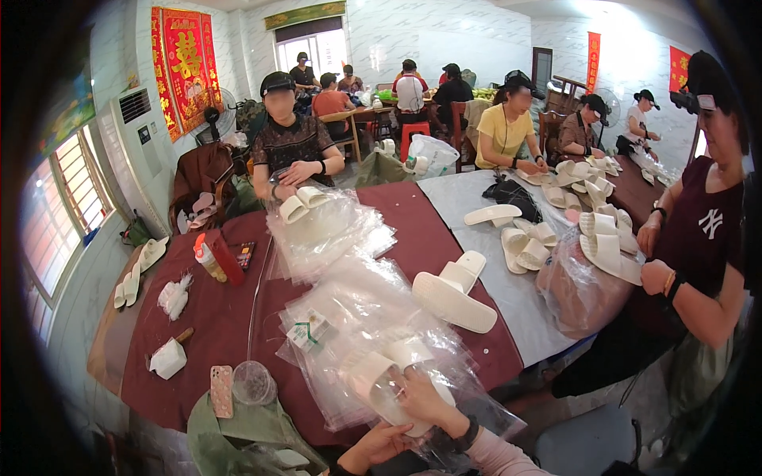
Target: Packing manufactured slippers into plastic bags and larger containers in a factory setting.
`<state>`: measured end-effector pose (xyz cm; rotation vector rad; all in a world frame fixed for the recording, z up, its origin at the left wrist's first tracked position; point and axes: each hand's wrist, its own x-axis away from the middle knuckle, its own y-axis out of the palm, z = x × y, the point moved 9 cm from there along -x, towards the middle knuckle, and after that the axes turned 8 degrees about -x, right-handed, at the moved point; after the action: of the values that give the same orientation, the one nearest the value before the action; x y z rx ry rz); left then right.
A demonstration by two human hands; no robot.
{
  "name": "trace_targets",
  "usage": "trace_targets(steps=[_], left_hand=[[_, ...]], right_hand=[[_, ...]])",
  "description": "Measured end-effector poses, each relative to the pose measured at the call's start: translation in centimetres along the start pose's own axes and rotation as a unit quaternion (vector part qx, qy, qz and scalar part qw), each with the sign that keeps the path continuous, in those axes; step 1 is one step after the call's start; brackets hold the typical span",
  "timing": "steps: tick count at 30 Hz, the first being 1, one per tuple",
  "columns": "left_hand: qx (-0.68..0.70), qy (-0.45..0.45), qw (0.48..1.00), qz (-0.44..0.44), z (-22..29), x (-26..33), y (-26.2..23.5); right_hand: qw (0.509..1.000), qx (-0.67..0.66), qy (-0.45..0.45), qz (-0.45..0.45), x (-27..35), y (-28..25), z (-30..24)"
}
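At the table's near edge, a pair of cream slippers lies partly inside a clear plastic bag. My right hand reaches over the slippers, fingers curled onto one near its strap. Lower down, my left hand is closed at the near end of the slippers, by the bag's mouth; its fingertips are partly hidden. Under the bag spreads a stack of flat clear bags, with a white and green label on one. Beyond my hands rests another pair of cream slippers, one across the other.
Dark red cloth covers the table. To the left stand bottles, a tissue pack, a phone and a clear tub. Slippers pile up at right. Co-workers sit across; one person stands right. A stool is near.
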<state>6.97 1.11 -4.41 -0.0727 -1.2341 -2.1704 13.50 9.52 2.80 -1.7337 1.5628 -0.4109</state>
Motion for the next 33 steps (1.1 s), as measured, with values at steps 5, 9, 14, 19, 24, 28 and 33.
trace_targets(steps=[5, 9, 14, 19, 24, 28, 33], left_hand=[[0.137, 0.054, 0.980, 0.135, 1.3, -0.2, -3.6], [0.141, 0.097, 0.979, 0.107, 3.5, -0.8, -3.9], [0.118, 0.001, 0.991, 0.062, 3.6, -0.5, -2.3], [0.058, 0.008, 0.990, 0.127, 4.1, -0.5, -1.4], [-0.103, 0.128, 0.985, 0.045, 6.3, 2.1, 5.3], [-0.287, 0.214, 0.934, -0.006, 4.5, 2.2, 7.9], [-0.479, 0.255, 0.832, 0.117, 5.9, 4.1, 8.7]], right_hand=[[0.910, -0.401, -0.064, -0.083, 3.4, -0.5, 0.1], [0.987, -0.128, -0.010, -0.099, 6.4, -3.1, -2.4], [0.923, -0.323, -0.057, -0.203, 9.8, -9.7, -6.7], [0.880, -0.348, 0.051, 0.318, 11.7, -18.2, 2.9], [0.839, -0.468, 0.218, 0.169, 11.0, -10.6, 8.6], [0.514, -0.758, 0.399, -0.035, 12.5, -2.6, 4.4], [0.644, -0.670, 0.359, -0.091, 12.6, -1.5, 2.6]])
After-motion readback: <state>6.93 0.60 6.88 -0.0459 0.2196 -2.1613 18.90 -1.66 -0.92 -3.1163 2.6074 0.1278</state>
